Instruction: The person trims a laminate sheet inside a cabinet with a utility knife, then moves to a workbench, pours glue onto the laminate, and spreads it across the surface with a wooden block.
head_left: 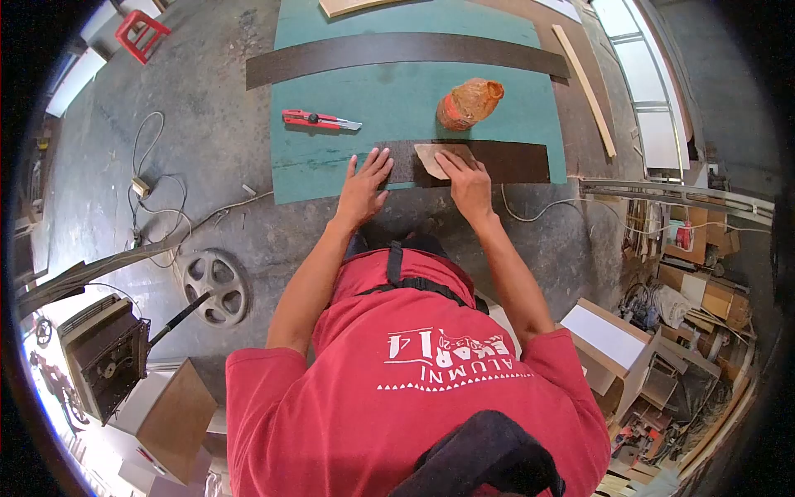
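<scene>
A dark brown strip (517,161) lies along the near edge of the green board (331,170); its left part looks greyer and duller than its right. My left hand (363,189) rests with fingers spread on the strip's left end. In my right hand (469,184) is a flat beige piece (428,157), pinched and held against the middle of the strip. Its exact kind is unclear. Beyond it stands an orange-brown, smeared plastic bottle (469,104) with an open mouth. A red utility knife (319,120) with its blade out lies to the left.
Another long dark strip (406,58) crosses the board farther back. A narrow wooden batten (585,91) lies at the right. On the floor are cables (166,207) and a spoked wheel (215,287). A red stool (141,35) stands far left.
</scene>
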{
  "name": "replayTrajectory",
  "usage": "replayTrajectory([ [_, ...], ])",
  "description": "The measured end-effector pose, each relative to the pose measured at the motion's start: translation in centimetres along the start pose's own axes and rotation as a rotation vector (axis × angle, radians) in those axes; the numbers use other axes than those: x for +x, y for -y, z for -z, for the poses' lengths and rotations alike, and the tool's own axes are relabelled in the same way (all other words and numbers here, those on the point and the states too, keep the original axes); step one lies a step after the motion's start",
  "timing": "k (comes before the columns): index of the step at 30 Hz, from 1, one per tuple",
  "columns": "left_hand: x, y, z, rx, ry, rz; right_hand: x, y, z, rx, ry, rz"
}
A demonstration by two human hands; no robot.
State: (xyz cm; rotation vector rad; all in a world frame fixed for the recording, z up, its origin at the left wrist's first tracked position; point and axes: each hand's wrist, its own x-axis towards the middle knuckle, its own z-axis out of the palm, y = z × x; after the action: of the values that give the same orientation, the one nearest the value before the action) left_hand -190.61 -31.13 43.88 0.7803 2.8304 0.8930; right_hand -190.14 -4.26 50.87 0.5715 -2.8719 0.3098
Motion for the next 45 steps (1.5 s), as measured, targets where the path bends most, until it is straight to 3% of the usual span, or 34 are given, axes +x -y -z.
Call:
replayTrajectory([
  [7,-0.1,-0.2,0.1,0.009,0.010,0.019,0.2,0.0,-1.5,-0.068,-0.096,0.033],
  [16,-0.1,-0.2,0.1,-0.010,0.008,0.018,-0.2,-0.2,-0.3,0.029,0.111,-0.076],
  [25,0.3,0.2,0.0,-0.006,-0.127,-0.030,-4.1,1.2,4.3,0.074,0.227,0.001],
  [27,0.7,0.1,0.6,-0.002,-0.127,0.029,-4.7,1.0,5.5,0.141,0.377,-0.099],
  [28,0.9,0.3,0.5,0.000,-0.130,0.026,-4.2,1.0,5.7,0.139,0.373,-0.100],
  [30,1.0,0.6,0.4,-0.016,-0.084,0.039,-3.3,0.5,6.0,0.107,0.093,-0.094],
  [31,0.9,0.7,0.3,-0.016,-0.080,0.031,-3.1,0.2,5.4,0.106,0.090,-0.102],
  [33,1.0,0.8,0.2,0.003,-0.090,0.023,-2.9,-0.9,2.4,-0.069,-0.071,-0.177],
  [37,1.2,0.9,0.3,0.029,-0.079,0.013,-4.8,-0.2,0.3,-0.035,0.002,-0.028],
  [43,1.0,0.8,0.4,0.034,-0.087,-0.002,-2.1,-3.8,0.6,-0.034,-0.065,-0.117],
  [45,1.0,0.7,0.7,0.030,-0.080,0.009,-2.3,-4.7,-0.6,-0.038,-0.068,-0.045],
])
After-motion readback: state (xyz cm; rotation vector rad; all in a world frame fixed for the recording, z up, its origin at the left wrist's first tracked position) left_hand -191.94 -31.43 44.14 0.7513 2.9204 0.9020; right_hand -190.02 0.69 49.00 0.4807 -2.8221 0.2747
